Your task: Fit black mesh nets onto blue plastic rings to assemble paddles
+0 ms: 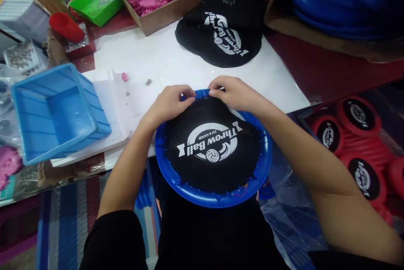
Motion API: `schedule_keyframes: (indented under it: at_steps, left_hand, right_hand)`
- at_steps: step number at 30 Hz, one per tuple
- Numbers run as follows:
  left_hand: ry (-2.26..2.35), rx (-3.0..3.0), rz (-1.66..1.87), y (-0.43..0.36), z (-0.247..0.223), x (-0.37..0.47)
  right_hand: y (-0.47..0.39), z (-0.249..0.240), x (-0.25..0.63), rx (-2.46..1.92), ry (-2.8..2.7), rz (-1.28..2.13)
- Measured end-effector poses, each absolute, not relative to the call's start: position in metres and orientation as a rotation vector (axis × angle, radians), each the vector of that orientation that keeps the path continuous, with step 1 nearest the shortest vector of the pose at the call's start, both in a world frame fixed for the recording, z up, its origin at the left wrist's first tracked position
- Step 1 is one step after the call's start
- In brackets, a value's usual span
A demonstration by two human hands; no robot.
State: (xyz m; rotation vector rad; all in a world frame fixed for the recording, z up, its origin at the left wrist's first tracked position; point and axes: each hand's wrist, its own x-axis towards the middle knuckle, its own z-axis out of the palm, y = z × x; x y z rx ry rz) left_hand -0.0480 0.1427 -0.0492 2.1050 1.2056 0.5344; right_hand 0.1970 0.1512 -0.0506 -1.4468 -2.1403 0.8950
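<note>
head view: left hand (169, 102) and right hand (235, 93) pinch the blue ring (205, 199) at its far edge, fingers (187, 89) drawn narrow, black mesh (214, 173) lying within it.

Mesh disc (214, 177) in ring (202, 199), bin (66, 112) left, fabric pile (221, 25) behind.
</note>
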Motion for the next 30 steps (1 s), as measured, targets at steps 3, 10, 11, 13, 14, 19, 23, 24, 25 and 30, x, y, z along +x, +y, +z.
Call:
schedule_keyframes:
  at_steps: [3, 10, 11, 13, 14, 19, 23, 24, 25, 30]
  left_hand:
    - [1.177, 2.217, 0.49, 0.141, -0.046, -0.049]
    - [1.063, 2.324, 0.506, 0.144, -0.047, -0.058]
    - [1.048, 2.314, 0.524, 0.145, -0.048, -0.061]
    - [1.028, 2.283, 0.558, 0.147, -0.051, -0.065]
    - [1.023, 2.268, 0.57, 0.147, -0.052, -0.066]
    - [1.034, 2.234, 0.526, 0.145, -0.049, -0.065]
    - [1.054, 2.211, 0.453, 0.146, -0.044, -0.065]
    - [1.053, 2.197, 0.446, 0.146, -0.043, -0.066]
    - [1.049, 2.179, 0.444, 0.146, -0.042, -0.068]
    - [1.016, 2.113, 0.468, 0.146, -0.043, -0.073]
  right_hand:
    - [0.156, -0.048, 0.195, -1.453, -2.26, 0.822]
    - [0.17, -0.029, 0.187, -1.583, -2.502, 0.833]
    - [0.169, -0.028, 0.187, -1.587, -2.512, 0.831]
    - [0.162, -0.029, 0.187, -1.594, -2.49, 0.777]
    - [0.155, -0.031, 0.187, -1.591, -2.468, 0.724]
    - [0.131, -0.045, 0.19, -1.568, -2.4, 0.449]
    - [0.144, -0.05, 0.19, -1.535, -2.405, 0.577]
    - [0.149, -0.05, 0.189, -1.53, -2.417, 0.602]
    - [0.152, -0.05, 0.187, -1.532, -2.433, 0.599]
    - [0.152, -0.046, 0.185, -1.564, -2.497, 0.436]
